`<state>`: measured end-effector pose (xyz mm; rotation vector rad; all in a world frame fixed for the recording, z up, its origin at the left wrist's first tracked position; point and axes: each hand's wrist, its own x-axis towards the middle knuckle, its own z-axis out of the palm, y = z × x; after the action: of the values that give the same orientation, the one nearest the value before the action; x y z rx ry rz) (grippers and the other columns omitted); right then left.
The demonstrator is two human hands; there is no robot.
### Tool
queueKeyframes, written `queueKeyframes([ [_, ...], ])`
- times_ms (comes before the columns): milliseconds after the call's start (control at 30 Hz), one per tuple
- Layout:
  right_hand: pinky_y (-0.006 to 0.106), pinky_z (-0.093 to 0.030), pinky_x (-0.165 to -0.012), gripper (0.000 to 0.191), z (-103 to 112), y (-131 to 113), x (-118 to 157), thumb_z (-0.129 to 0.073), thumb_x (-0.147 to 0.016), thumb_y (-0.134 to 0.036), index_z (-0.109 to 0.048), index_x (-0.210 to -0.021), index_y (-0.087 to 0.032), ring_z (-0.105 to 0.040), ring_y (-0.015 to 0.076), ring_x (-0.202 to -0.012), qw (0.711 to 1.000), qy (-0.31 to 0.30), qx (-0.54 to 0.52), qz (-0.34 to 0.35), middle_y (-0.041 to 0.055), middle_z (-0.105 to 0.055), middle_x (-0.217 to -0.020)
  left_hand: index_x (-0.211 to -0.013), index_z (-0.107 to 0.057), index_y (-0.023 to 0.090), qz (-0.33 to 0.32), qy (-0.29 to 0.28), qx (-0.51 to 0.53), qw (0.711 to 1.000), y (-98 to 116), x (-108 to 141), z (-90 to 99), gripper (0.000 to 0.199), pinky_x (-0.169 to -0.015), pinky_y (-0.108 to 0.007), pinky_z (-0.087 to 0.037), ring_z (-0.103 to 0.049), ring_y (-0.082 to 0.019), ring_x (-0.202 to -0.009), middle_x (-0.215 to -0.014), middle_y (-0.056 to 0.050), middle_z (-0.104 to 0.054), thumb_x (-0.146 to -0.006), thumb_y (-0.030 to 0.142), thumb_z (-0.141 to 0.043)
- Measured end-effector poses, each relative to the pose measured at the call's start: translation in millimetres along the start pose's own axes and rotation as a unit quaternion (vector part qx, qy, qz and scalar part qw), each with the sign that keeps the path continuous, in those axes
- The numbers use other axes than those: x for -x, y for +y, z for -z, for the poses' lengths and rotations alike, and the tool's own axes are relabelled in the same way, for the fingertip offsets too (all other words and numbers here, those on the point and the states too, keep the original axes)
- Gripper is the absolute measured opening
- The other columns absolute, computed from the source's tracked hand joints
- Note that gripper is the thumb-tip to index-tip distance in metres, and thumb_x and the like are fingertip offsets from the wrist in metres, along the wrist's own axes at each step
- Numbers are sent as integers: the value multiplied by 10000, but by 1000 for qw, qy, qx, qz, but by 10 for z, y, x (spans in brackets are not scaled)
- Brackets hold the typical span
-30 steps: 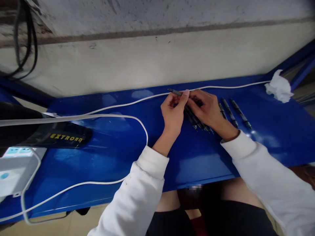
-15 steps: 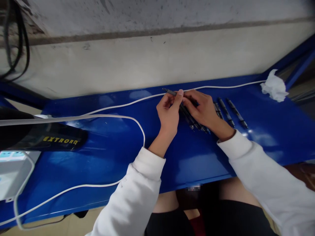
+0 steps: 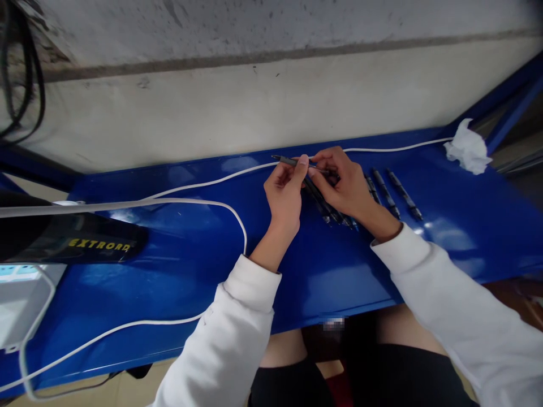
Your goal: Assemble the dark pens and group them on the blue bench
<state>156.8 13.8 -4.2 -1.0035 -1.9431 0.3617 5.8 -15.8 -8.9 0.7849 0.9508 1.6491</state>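
My left hand (image 3: 285, 189) is closed, its thumb and fingers pinching a dark grey pen barrel (image 3: 285, 160) whose narrow tip points left. Just to the right, my right hand (image 3: 341, 180) grips a dark, partly clear pen part (image 3: 326, 170) between thumb and fingers. A thin length shows between the two hands, in line with both pieces; whether they are joined there I cannot tell. Below the hands, several dark pens (image 3: 321, 206) lie close together on the blue table, partly covered by my right hand. Further right lie more pens, one of them the outermost pen (image 3: 405, 195).
A white cable (image 3: 203, 182) runs along the back of the blue table (image 3: 178, 282) and loops at left. A black object with yellow lettering (image 3: 102, 240) lies above a white power strip (image 3: 25, 305). Crumpled white tissue (image 3: 468, 148) sits at the back right, near the wall.
My hands have drawn slightly apart, and more of the pen part in my right hand shows. The whole view has shifted a little. The pens on the table lie as before.
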Motion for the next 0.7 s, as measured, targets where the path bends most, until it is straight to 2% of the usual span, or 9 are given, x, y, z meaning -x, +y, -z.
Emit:
queueKeyframes([
  [100,425,-604,-779,383,-2,15,10,-714,-1095,-643,-713,-1234,-286,-725,267,-848,1000,-5,-5,8,59,-765,-981,-956,-808,249,7,-2,-1,1000,-12,-15,10,333,-866,-336,-596,-750,-198,-964,-929,-15,-776,-958,552,-947],
  [167,438,-599,-818,336,7,2,2,-656,-1138,-615,-723,-1151,-286,-719,269,-866,1000,-15,0,15,66,-759,-977,-951,-807,246,9,2,0,1000,-6,-21,12,321,-863,-338,-588,-743,-198,-953,-901,-14,-757,-963,535,-946],
  [267,426,-571,-825,387,19,-16,-14,-536,-1205,-572,-702,-1015,-278,-696,251,-833,999,-23,7,26,65,-750,-934,-937,-813,232,14,11,6,1000,18,-14,3,285,-829,-323,-573,-721,-186,-922,-875,-10,-728,-964,477,-956],
  [433,383,-563,-767,343,6,-5,-16,-656,-1153,-599,-722,-1170,-264,-697,235,-799,999,-5,-6,33,50,-779,-946,-951,-830,234,43,14,41,998,66,22,-30,304,-879,-314,-588,-758,-205,-1023,-921,-15,-773,-906,475,-1010],
  [600,408,-584,-905,317,-6,-4,-17,-586,-1195,-520,-773,-1182,-265,-771,270,-999,998,-27,-14,54,90,-846,-1131,-926,-833,223,44,26,51,997,96,33,-54,244,-859,-314,-565,-749,-198,-988,-905,-21,-759,-932,405,-996],
  [700,388,-567,-836,308,-11,6,-14,-647,-1164,-540,-767,-1216,-261,-749,252,-900,999,-13,-8,45,68,-828,-1041,-901,-828,219,43,32,53,997,110,35,-62,243,-853,-319,-552,-740,-186,-950,-909,-22,-755,-930,390,-999],
])
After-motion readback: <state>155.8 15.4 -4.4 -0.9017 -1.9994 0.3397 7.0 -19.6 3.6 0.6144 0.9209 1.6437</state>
